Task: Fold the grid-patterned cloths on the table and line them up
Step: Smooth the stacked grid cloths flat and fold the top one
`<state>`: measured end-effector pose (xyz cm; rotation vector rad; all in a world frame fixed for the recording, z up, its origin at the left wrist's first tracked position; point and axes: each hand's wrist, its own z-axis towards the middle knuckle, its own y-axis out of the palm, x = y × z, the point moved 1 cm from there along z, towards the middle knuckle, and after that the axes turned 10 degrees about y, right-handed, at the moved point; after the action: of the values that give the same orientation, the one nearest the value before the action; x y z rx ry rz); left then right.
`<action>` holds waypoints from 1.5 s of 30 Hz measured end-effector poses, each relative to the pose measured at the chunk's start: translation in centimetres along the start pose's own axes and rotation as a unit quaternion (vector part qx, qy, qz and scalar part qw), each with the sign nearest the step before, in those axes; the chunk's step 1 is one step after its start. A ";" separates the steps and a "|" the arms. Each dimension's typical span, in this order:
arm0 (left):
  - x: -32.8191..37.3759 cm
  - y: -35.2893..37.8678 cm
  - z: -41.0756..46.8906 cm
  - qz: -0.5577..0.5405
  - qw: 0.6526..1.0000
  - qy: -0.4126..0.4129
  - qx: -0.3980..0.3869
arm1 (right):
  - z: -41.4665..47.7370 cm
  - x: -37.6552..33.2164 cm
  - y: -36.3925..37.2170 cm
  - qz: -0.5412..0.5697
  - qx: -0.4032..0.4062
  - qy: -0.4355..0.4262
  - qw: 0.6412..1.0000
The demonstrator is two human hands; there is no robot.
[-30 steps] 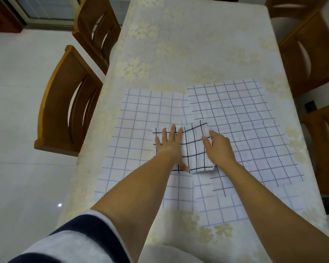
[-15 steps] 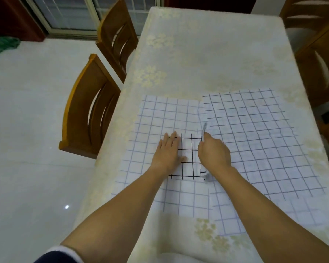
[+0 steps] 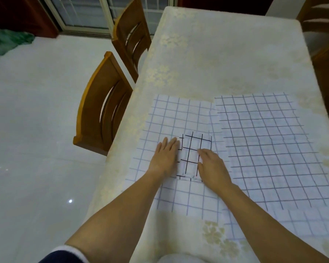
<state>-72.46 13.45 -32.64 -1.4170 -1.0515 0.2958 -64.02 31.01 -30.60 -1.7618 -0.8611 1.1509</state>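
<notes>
On the counter (image 3: 226,54) our left hand (image 3: 167,155) and right hand (image 3: 212,165) lay flat, fingers released, pressing the folded black-grid cloth (image 3: 191,153) between them. A larger grid cloth (image 3: 264,145) lay beside our right hand.

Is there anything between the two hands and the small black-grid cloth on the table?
Nothing visible. The left hand lies at the left edge of the black-grid cloth and the right hand rests on its right side, both touching it directly.

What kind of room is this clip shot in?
Most likely a home dining room: a long cloth-covered table, wooden dining chairs pushed up to it, and a pale tiled floor running to a glazed sliding door.
</notes>
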 end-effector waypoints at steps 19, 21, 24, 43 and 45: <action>3.7 -2.7 4.2 -0.195 0.975 -0.089 0.056 | 0.4 -1.2 -1.4 0.302 0.000 0.298 0.905; 3.4 -2.9 4.2 -0.223 0.968 -0.097 0.059 | 1.0 -0.9 -1.6 0.333 -0.005 0.330 0.884; 3.4 -3.5 4.1 -0.226 0.966 -0.096 0.087 | 1.5 0.1 -1.6 0.287 0.008 0.306 0.908; 4.7 -7.3 5.9 -0.311 0.942 -0.072 0.100 | 1.3 5.1 -5.8 0.451 -0.031 0.222 0.864; 4.4 -6.6 5.1 -0.359 0.923 -0.097 0.101 | 1.6 5.4 -6.1 0.482 -0.019 0.257 0.838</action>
<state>-76.50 18.62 -25.84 -0.7515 -1.5786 0.0020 -64.24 38.58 -27.37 -2.4522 0.4189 1.1156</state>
